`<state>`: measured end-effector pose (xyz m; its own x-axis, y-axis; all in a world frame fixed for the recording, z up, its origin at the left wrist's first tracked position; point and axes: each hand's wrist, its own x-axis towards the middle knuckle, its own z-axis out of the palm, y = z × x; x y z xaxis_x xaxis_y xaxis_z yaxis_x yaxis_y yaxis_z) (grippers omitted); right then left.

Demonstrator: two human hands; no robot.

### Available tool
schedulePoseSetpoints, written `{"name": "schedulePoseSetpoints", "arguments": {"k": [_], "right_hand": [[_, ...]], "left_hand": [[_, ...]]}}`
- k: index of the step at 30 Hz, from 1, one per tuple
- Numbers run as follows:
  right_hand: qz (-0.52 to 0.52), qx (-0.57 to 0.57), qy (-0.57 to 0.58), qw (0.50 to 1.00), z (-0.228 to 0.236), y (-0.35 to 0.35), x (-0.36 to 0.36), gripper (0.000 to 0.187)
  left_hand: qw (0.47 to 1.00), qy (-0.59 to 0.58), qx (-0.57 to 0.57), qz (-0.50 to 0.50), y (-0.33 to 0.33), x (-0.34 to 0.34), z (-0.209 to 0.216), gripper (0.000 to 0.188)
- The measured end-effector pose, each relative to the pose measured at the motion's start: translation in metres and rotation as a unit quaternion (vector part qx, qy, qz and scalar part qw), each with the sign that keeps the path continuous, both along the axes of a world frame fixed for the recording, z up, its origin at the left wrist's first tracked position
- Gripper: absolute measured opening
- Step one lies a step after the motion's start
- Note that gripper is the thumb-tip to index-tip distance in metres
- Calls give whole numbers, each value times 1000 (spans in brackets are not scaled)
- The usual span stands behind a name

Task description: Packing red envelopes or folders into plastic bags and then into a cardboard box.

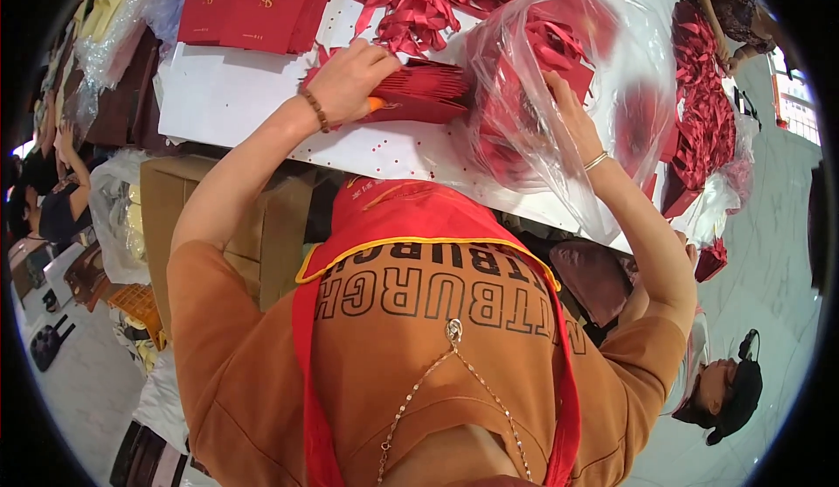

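My left hand [354,80] is closed over the left end of a stack of red paper gift bags [428,89], which lies on its side on the white table. A small orange piece [376,104] shows by its thumb. A large clear plastic bag [498,59] stands to the right of the stack, with red gift bags and ribbon handles [559,43] inside. My right hand [572,115] reaches into the plastic, its visible fingers stretched along the red bags; the film partly hides it. Loose plastic hangs down beside that wrist.
Upright red gift bags [266,10] stand at the back left, with red ribbons [411,6] heaped beside them. More ribboned bags [699,111] line the right edge. Red specks dot the white tabletop [236,93]. A cardboard box [175,190] stands below left; another person [721,391] is at lower right.
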<state>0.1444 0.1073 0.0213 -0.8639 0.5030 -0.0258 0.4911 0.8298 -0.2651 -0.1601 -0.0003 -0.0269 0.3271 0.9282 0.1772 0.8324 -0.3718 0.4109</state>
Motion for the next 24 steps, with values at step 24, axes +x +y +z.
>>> {"name": "schedulePoseSetpoints", "arguments": {"k": [24], "right_hand": [[8,27,5,1000,-10,2,7,72]], "left_hand": [[990,91,-103,17,8,18,10,42]]}}
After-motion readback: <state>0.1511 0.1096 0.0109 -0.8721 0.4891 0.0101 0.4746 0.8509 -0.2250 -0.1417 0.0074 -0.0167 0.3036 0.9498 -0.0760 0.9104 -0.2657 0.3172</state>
